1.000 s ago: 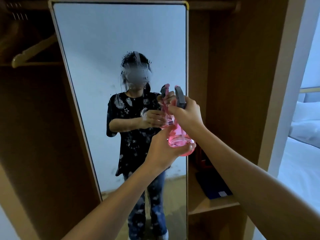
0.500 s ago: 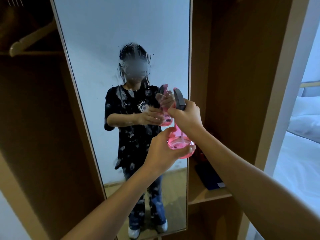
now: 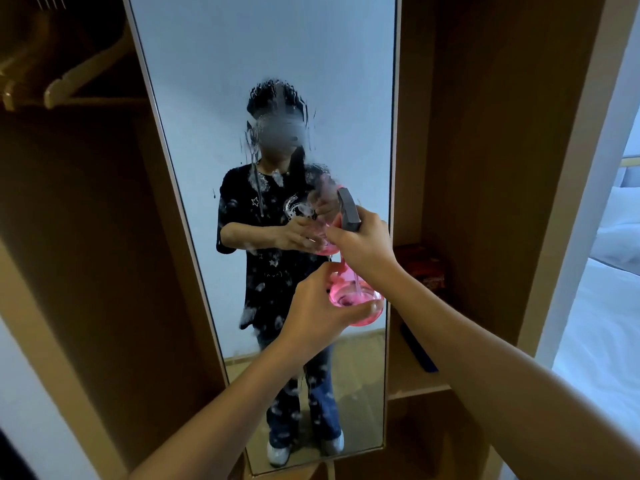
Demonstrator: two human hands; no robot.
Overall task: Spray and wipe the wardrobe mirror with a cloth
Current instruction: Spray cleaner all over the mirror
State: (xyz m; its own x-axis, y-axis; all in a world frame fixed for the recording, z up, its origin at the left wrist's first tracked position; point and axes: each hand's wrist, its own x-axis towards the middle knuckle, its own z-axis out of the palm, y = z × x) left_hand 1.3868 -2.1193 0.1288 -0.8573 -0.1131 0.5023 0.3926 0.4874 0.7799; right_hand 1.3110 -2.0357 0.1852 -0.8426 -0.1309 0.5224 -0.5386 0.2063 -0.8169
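Observation:
A tall wardrobe mirror (image 3: 214, 81) stands in front of me, its middle speckled with spray droplets and running streaks. I hold a pink spray bottle (image 3: 353, 296) close to the glass at its right side. My left hand (image 3: 318, 313) cups the round base, fingers curled under it. My right hand (image 3: 367, 244) grips the neck and the grey trigger head (image 3: 348, 209), which points at the mirror. No cloth is in view.
The open wooden wardrobe has wooden hangers (image 3: 69, 81) on a rail at upper left. Right of the mirror a shelf (image 3: 412, 382) carries a reddish box (image 3: 420, 268) and a dark flat object (image 3: 417, 348). A white bed (image 3: 602, 323) lies far right.
The view has tilted down, showing the mirror's bottom edge. The bottle and both hands have dropped slightly lower against the glass. More droplets and streaks cover the mirror.

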